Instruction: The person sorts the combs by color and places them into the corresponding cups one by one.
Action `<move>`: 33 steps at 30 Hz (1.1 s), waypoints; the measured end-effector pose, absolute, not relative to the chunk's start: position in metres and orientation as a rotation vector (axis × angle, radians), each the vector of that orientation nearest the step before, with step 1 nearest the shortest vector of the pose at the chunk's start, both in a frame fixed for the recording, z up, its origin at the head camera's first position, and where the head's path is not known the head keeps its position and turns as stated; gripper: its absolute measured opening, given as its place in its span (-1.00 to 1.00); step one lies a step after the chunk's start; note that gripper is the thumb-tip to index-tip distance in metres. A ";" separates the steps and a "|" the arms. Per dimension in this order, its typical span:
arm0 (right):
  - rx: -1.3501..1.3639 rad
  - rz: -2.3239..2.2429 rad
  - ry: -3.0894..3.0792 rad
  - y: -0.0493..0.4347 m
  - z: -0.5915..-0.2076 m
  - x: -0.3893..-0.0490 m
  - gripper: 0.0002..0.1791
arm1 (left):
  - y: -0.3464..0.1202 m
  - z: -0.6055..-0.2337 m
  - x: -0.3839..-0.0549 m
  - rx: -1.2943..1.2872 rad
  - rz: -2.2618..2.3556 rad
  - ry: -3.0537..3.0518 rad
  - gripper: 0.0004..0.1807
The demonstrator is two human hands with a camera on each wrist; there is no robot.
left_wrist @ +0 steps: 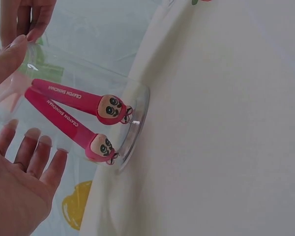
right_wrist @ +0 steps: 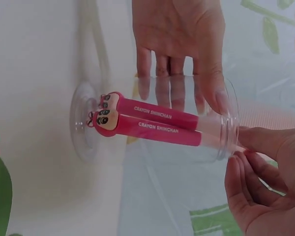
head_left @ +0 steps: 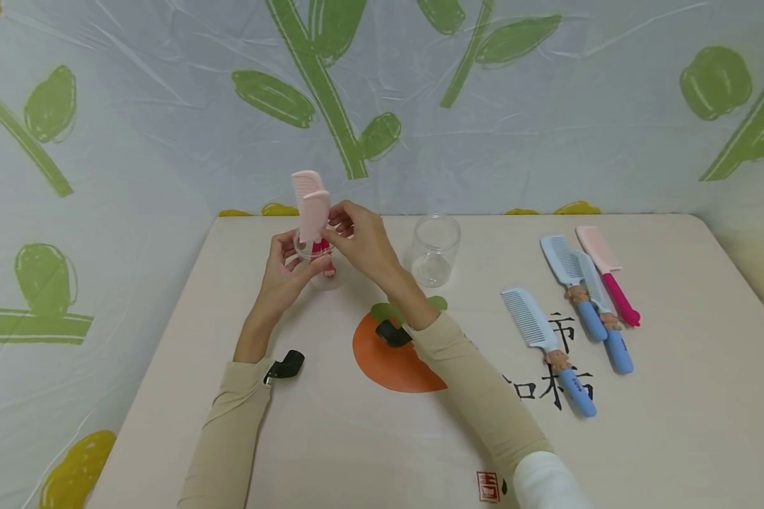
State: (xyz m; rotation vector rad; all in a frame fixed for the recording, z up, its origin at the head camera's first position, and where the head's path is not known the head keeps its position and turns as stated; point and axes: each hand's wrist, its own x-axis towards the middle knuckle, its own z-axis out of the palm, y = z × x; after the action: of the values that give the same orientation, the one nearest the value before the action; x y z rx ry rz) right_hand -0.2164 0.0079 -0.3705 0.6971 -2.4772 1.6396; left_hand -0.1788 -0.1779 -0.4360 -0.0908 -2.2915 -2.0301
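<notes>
My left hand (head_left: 283, 272) grips a clear plastic jar (left_wrist: 88, 69) near its rim, thumb on one side and fingers on the other. Inside stand two pink combs, handles down; their magenta handles (right_wrist: 155, 125) end in small cartoon heads near the jar's base. The pink toothed part of one comb (head_left: 316, 215) overlaps that of the other comb (head_left: 302, 185) above the rim. At the jar's mouth my right hand (head_left: 366, 240) pinches the nearer comb between thumb and fingers.
A second clear jar (head_left: 436, 247) stands to the right. Farther right lie three blue combs, one apart (head_left: 528, 318) and two overlapping (head_left: 562, 258), beside another pink comb with a magenta handle (head_left: 619, 297). A patterned cloth (head_left: 184, 141) hangs behind the table (head_left: 331, 438).
</notes>
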 end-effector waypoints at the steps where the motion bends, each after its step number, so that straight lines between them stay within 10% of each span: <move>1: 0.696 1.641 -2.483 0.010 -0.370 -0.216 -0.69 | -0.178 -0.436 -0.179 -0.090 -2.032 -2.289 -0.23; 33: 0.866 1.554 -2.438 0.067 -0.361 -0.185 -0.79 | -0.166 -0.409 -0.162 -0.052 -2.061 -2.304 -0.20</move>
State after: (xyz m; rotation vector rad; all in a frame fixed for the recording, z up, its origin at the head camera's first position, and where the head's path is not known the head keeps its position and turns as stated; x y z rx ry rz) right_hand -0.1855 0.0668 -0.3615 0.8657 -2.4381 1.5539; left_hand -0.1623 -0.1656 -0.4089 -0.0519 -2.3036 -2.0614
